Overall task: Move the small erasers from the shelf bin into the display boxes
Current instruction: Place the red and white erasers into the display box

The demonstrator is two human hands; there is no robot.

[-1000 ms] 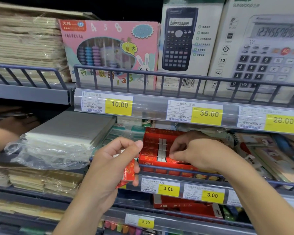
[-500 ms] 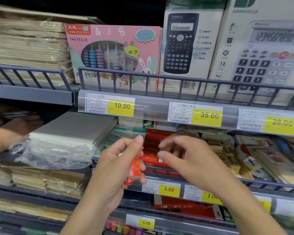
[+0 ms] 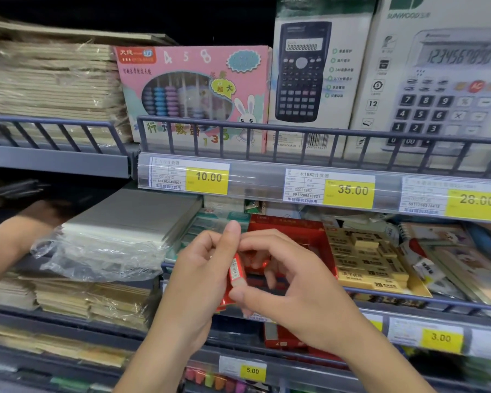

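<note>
Red-sleeved eraser (image 3: pixel 234 275) apparently pinched between both hands.

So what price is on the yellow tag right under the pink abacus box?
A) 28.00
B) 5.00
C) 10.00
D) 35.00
C: the yellow tag on the shelf rail directly below the pink abacus box reads 10.00; the other prices sit on tags elsewhere.
</note>
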